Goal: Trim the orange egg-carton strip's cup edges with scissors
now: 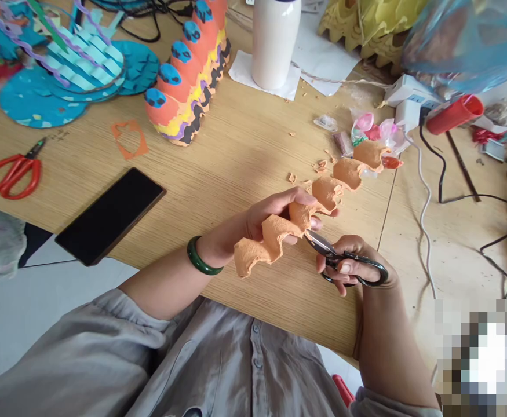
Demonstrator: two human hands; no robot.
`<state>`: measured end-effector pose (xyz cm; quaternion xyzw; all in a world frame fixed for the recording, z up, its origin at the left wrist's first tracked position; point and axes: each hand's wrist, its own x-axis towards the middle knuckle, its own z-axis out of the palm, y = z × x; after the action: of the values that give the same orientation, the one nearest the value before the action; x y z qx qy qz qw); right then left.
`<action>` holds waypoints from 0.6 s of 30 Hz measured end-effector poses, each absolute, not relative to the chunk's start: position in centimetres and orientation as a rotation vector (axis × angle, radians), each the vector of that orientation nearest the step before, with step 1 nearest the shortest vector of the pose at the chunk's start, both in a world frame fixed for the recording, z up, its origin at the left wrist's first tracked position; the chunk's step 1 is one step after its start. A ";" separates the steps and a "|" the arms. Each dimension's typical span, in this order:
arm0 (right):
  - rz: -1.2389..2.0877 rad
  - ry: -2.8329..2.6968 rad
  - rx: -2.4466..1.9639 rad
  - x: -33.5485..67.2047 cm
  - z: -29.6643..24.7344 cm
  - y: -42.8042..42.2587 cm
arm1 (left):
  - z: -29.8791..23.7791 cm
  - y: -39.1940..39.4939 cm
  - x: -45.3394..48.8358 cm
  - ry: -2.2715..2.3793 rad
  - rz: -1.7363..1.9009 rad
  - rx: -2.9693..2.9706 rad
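Observation:
My left hand (279,211) grips a long, wavy strip of orange egg carton (274,231) near its middle, thumb on top and fingers underneath. The strip slants from lower left to upper right above the wooden table. In my right hand (353,263) is a pair of black-handled scissors (372,272), with fingers through the loops. Their blades point up and left, and the tips meet the strip's lower edge just beside my left fingers. Small orange scraps (321,167) lie on the table beyond the strip.
A dark phone (110,215) and red-handled scissors (12,174) lie at left. Behind stand a painted orange egg-carton piece (183,72), a white bottle (274,43) and blue paper crafts (83,63). Candy wrappers (372,128), a power strip (412,90) and cables (425,214) occupy the right.

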<state>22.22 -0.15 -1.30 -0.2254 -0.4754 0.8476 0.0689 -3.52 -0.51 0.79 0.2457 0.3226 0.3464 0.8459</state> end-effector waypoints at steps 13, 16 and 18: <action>2.591 -0.892 -0.765 18.4 -2.0 -1.0 | -0.4 1.1 -2.5 0.857 1.356 0.549; 2.511 -0.789 -0.818 18.1 -1.8 -0.7 | -0.7 1.0 -2.2 0.955 1.458 0.631; 2.456 -0.775 -0.882 18.1 -1.7 -0.5 | -0.6 0.8 -2.1 0.972 1.454 0.678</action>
<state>18.10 -0.54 -1.74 -0.3170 -0.2785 0.8824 0.2081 -2.06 0.82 -0.62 0.2917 0.4177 0.6249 0.5916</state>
